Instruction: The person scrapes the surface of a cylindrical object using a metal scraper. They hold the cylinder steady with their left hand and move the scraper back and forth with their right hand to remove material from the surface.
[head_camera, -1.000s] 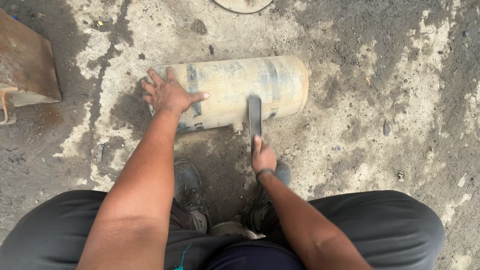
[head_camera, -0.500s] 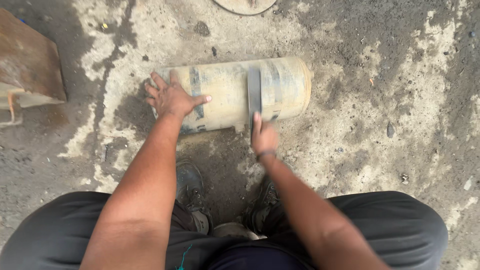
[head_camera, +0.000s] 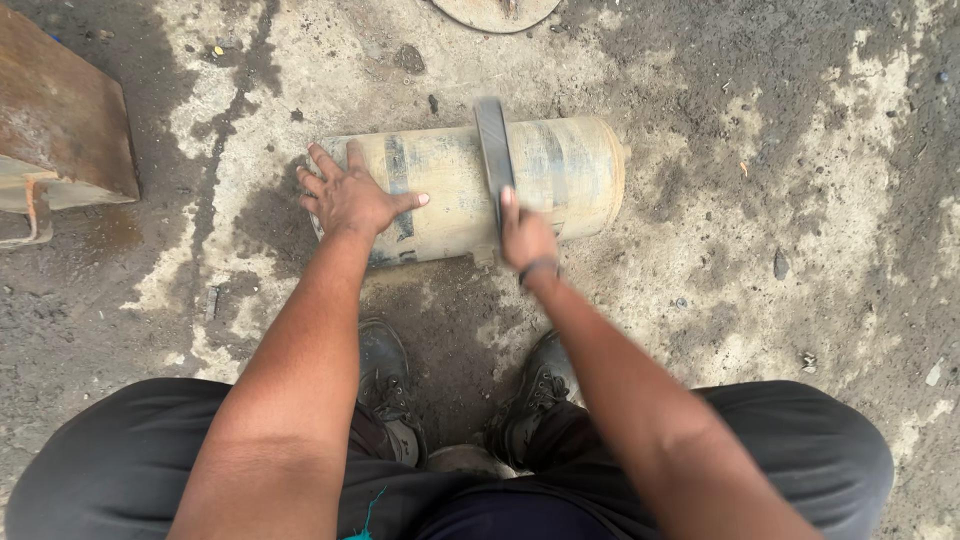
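A: Entry, head view. Where is the cylinder lying?

B: The dirty cream metal cylinder (head_camera: 470, 185) is lying on its side on the stained concrete ground (head_camera: 800, 200), long axis running 9 to 3 o'clock, just beyond the person's dark shoes (head_camera: 385, 375).

A: Left hand?

B: The left hand (head_camera: 350, 195) is resting flat, fingers spread and relaxed, on the cylinder's 9 o'clock end. It is pressing, not gripping.

A: Right hand?

B: The right hand (head_camera: 525, 238) is clenching the near end of a flat dark metal tool (head_camera: 493, 150), index finger stretched along it. The blade is lying across the cylinder's top, pointing to 12 o'clock, touching the surface.

A: Surroundings?

B: A rusty metal block (head_camera: 60, 140) is sitting at 9 o'clock, well apart from the cylinder. A round disc (head_camera: 495, 12) is showing partly at 12 o'clock, cut by the frame edge. Small stones are lying scattered toward 3 o'clock.
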